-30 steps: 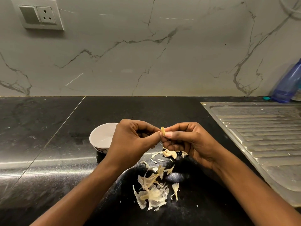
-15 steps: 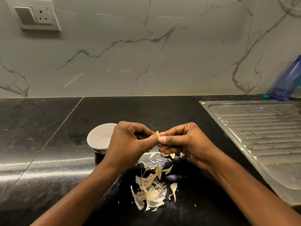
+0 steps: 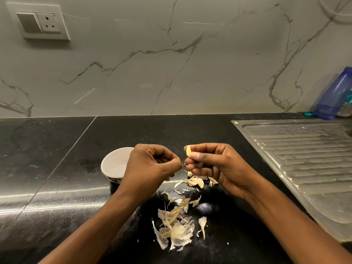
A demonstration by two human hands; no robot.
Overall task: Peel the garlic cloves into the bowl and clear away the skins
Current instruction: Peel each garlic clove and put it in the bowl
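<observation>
Separated now: left hand (image 3: 152, 166) pulled away from right hand (image 3: 213, 164), where half a second ago both thumbs met on the clove. Clear gap between the two hands at this moment.

Garlic clove (image 3: 188, 151) pinched between thumb and forefinger of right hand, tip pointing up, pale yellow and looking bare on the visible side. Other fingers of right hand curled in; cannot tell if anything else is kept inside the palm. Left hand closed narrow, thumb against forefinger, as if holding a thin strip of skin; strip itself too small to confirm, so cannot tell what is held.

White bowl (image 3: 114, 165) standing on black countertop (image 3: 57, 168), just behind and left of left hand, partly hidden by it. Inside of bowl looks pale; no cloves clearly visible there.

Loose garlic skins (image 3: 175, 229) scattered on countertop below both hands. One more clove, still with skin (image 3: 196, 181), lying under right hand among scraps.

Judgement: last piece of skin probably pulled off, so clove nearly ready for dropping into bowl. Needs short move to the left, across left hand. Clearing of skins not yet begun. Steel drainboard (image 3: 295, 159) at the right, well apart.
</observation>
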